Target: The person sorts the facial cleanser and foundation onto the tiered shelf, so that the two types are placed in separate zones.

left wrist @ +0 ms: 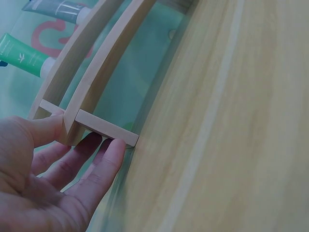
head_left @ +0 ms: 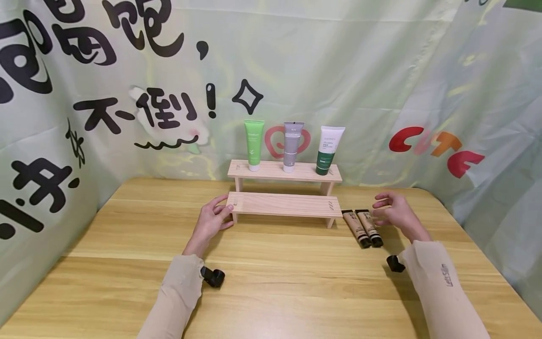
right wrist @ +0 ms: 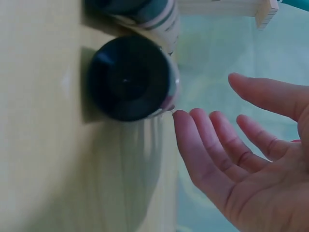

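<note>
My left hand [head_left: 211, 219] holds the left end of a pale wooden two-tier stand [head_left: 283, 205]. In the left wrist view its thumb lies on the end of the lower shelf [left wrist: 96, 72], with the fingers against the short leg [left wrist: 107, 128]. Two brown tubes with black caps lie side by side right of the stand: a left tube [head_left: 356, 228] and a right tube [head_left: 369, 228]. Over the far end of the right tube, my right hand [head_left: 398, 214] hovers with relaxed, spread fingers and nothing in them. A round black cap [right wrist: 128, 77] faces the right wrist camera.
On the upper shelf stand a green tube [head_left: 254, 143], a grey-purple tube [head_left: 291, 146] and a white and dark green tube [head_left: 328, 149]. The wood-grain table [head_left: 288, 292] backs onto a printed cloth [head_left: 351, 61], which also hangs along both sides.
</note>
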{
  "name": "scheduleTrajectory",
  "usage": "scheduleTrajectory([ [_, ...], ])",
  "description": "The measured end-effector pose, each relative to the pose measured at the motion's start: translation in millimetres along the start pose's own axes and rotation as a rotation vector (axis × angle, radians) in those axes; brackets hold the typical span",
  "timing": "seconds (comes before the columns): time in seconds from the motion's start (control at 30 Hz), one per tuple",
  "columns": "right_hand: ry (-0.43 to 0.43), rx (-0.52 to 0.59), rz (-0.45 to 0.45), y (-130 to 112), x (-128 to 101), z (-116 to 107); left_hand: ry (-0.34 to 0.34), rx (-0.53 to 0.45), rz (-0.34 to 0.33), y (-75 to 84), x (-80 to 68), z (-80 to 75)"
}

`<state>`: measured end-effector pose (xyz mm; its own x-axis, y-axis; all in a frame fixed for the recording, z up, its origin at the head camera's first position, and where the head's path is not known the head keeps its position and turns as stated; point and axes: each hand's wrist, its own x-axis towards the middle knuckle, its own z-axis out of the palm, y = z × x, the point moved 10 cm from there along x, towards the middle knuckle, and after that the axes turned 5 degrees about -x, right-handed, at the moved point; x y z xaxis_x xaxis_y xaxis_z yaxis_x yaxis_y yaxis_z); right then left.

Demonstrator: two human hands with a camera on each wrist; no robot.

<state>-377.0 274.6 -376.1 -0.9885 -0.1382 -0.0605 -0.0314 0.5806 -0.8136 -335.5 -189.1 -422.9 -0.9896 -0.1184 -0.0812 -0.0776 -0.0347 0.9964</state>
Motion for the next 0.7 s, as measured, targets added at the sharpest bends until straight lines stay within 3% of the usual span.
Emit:
scheduleTrajectory([
  [0.5, -0.098, -0.040, 0.074, 14.0, -7.9, 14.2, 0.005, 0.001, -0.009, 3.3, -1.0, -0.6],
  [0.7, -0.181, -0.099, 0.103, 19.8, -8.2, 21.7, 0.001, -0.003, -0.010, 1.0, -1.1, -0.7],
])
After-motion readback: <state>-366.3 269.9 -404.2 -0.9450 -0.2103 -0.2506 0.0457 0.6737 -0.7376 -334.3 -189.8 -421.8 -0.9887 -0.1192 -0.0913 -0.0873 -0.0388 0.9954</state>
